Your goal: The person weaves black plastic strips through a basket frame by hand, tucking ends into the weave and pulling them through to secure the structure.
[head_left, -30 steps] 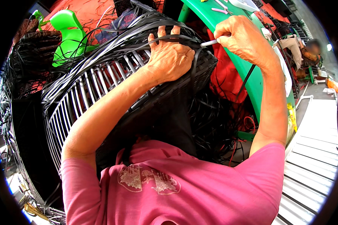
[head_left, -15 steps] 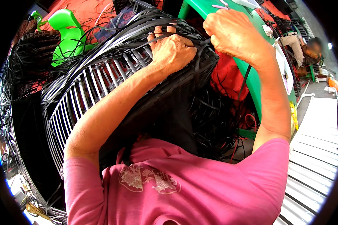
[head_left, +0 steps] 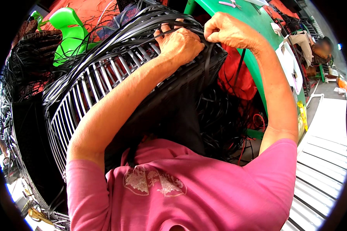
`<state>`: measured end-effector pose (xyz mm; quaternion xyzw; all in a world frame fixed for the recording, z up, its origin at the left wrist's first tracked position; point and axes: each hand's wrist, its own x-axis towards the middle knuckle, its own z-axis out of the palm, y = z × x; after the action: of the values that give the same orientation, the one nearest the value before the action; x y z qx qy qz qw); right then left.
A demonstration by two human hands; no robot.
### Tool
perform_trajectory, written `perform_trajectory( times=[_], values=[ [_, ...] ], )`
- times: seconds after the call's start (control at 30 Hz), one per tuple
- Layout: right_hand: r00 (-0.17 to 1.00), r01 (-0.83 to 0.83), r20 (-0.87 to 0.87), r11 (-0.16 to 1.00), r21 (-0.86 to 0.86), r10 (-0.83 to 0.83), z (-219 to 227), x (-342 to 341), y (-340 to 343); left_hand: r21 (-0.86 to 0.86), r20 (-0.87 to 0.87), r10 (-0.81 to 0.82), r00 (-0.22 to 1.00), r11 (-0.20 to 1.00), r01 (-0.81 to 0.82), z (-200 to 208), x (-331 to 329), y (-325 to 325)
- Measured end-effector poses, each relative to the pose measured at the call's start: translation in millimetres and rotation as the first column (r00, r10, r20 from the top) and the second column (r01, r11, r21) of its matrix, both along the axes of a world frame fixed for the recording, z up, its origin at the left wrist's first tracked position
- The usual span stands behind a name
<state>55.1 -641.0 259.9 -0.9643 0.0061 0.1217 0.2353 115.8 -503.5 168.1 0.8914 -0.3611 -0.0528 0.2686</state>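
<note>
upper centre: left hand [head_left: 182,43], outer fingers spread among black strips [head_left: 146,25], grip i cannot tell; right hand [head_left: 228,32], fingers pinched, contents unclear.

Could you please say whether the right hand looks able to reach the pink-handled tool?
Probably yes: the pink-handled tool lies on the green table just beyond the right hand, with nothing visible between, though the hand is curled and may need opening.

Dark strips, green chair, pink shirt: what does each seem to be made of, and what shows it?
Dark strips: probably plastic, satin to glossy; bright streaks run along their curves.
Green chair: likely moulded plastic, smooth, its curved form evenly coloured.
Pink shirt: matte fabric, perhaps cotton; soft folds.
</note>
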Motion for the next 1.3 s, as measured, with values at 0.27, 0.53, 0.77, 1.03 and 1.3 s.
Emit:
perform_trajectory(
  times=[0.27,0.53,0.77,1.03,1.3],
  values=[
    [0.984,0.084,0.158,0.996,0.008,-0.084,-13.9,-12.3,-0.3,-0.171,-0.089,0.068,0.994,0.982,-0.083,-41.8,13.1,-19.2],
    [0.765,0.137,0.643,0.97,-0.2,0.024,-9.1,-30.1,31.8,-0.453,-0.535,-0.12,0.836,0.877,-0.163,15.8,1.2,15.1],
    [0.882,0.156,0.409,0.964,0.216,-0.234,-23.2,-22.1,29.6,-0.669,-0.65,-0.429,0.627,0.715,-0.204,17.2,20.2,31.0],
    [0.908,0.082,0.386,0.972,0.219,-0.164,-18.9,-25.2,34.0,-0.668,-0.202,-0.087,0.975,0.741,-0.072,26.0,-15.5,80.3],
    [0.947,-0.051,0.26,0.888,-0.458,0.189,2.9,-11.0,60.5,-0.252,0.276,-0.197,0.941,0.93,0.268,-11.2,-8.3,71.0]
  ],
)
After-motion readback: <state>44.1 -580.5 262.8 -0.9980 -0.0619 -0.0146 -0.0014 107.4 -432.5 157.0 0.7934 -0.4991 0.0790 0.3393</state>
